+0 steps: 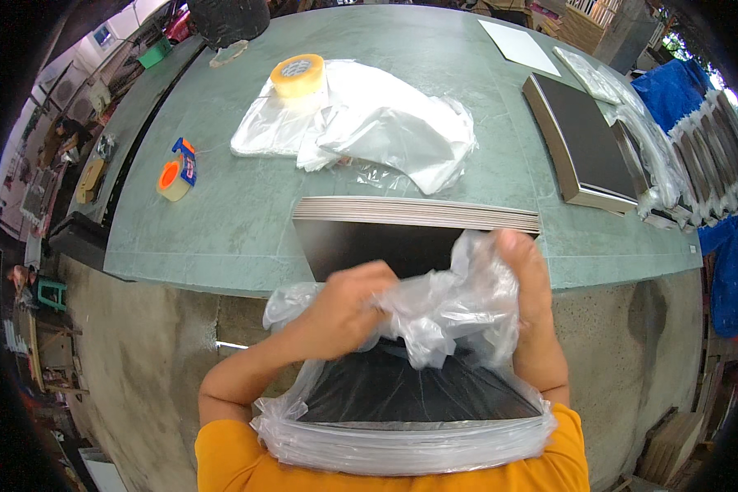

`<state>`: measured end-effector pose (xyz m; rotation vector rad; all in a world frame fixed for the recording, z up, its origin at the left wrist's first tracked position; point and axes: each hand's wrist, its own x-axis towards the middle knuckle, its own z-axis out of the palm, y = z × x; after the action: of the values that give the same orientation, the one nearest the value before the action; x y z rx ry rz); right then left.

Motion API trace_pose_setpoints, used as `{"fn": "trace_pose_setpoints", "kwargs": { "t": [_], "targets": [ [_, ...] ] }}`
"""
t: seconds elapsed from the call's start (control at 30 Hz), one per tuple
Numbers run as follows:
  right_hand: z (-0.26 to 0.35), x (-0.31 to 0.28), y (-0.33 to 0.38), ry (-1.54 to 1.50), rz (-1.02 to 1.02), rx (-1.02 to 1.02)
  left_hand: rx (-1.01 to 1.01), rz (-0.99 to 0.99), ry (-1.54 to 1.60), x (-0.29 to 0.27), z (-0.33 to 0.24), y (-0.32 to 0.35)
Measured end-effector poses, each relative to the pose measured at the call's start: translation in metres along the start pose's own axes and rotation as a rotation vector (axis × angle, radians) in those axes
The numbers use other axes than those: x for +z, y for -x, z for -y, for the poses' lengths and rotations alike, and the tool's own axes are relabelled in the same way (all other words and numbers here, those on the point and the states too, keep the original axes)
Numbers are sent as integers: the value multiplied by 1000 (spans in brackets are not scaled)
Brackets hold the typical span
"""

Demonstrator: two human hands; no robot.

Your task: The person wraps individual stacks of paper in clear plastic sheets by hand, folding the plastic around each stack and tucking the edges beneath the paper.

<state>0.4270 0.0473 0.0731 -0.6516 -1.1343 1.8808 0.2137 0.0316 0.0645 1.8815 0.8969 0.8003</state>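
Bagged against my chest is a stack of dark panels (402,394), its far end resting on the green table (221,213). Clear plastic bag (435,316) is only halfway up it, bunched at the mouth. My left hand (348,307) is fisted on a wad of the film, my right hand (525,287) is pinching the other side by the bare stack's edge. Worry: thin film, sharp panel corners, so a hard tug could rip it. Tape roll (298,76) is well off.

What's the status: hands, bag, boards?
Left hand and right hand both grip the clear plastic bag. Bag covers near end of the dark board stack. Far end rests on the table, uncovered.
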Motion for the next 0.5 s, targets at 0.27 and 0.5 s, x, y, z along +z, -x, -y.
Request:
{"fn": "trace_pose_setpoints", "kwargs": {
  "t": [0.27,0.5],
  "targets": [
    [0,4,11,9,201,45,-153,339,366,-20,-14,-7],
    [-2,-8,3,114,791,432,-68,184,752,-27,6,5]
  ]
}}
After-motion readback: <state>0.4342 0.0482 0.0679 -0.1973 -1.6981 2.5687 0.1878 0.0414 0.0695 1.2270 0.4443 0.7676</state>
